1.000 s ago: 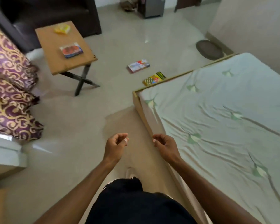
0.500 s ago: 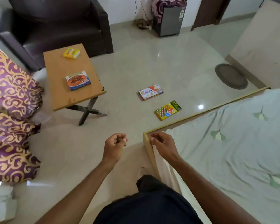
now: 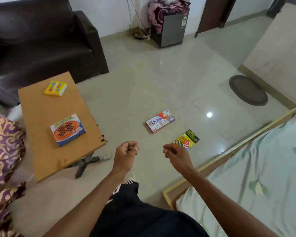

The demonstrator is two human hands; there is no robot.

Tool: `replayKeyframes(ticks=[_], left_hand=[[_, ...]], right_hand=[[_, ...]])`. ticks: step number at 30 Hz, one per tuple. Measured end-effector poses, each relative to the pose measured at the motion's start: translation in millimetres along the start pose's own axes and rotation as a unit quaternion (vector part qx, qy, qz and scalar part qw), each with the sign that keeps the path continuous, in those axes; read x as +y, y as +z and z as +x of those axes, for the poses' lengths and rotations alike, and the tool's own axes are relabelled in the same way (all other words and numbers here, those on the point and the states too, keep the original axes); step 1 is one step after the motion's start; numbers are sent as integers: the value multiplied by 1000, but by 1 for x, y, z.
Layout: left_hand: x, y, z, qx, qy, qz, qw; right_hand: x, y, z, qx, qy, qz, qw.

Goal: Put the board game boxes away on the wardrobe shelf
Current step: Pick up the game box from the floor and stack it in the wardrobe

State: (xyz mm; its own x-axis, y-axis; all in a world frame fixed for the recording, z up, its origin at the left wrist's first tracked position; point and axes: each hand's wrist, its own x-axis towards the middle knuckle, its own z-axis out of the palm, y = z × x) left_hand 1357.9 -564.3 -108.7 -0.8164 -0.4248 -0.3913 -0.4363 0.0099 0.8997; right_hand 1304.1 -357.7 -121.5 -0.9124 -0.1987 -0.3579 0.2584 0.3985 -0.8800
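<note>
A: Where are the board game boxes?

B: Two lie on the light brown wooden desk (image 3: pixel 41 117) at the left. A small yellow box (image 3: pixel 55 88) is near its far end. A square orange and blue box with a pattern of dark pegs (image 3: pixel 67 129) is nearer to the person. These two are well apart.

A: And the others?

B: Two lie flat on the pale shiny tiled floor (image 3: pixel 143 82). A long white and red box (image 3: pixel 160 121) is in the middle. A yellow and green box with a black end (image 3: pixel 187 139) is near it, closer to the bed with the pale green sheet (image 3: pixel 263 168).

A: What do the hands do?

B: The left hand (image 3: pixel 126 151) and the right hand (image 3: pixel 175 153) are held forward above the floor, apart from each other. On both, the fingers are curled inward and hold nothing. In the view the right hand appears just beside the yellow and green box, but no finger grips it.

A: What stands behind?

B: A dark brown leather armchair (image 3: pixel 41 40) is behind the desk, a small grey fridge (image 3: pixel 171 29) is at the far wall, and a round dark mat (image 3: pixel 248 90) lies at the right.
</note>
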Motion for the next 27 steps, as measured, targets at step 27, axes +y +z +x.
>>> replayKeyframes(ticks=[27], left_hand=[[-51, 268, 727, -308, -65, 485, 816]], right_hand=[[170, 19, 651, 91, 297, 11, 950]])
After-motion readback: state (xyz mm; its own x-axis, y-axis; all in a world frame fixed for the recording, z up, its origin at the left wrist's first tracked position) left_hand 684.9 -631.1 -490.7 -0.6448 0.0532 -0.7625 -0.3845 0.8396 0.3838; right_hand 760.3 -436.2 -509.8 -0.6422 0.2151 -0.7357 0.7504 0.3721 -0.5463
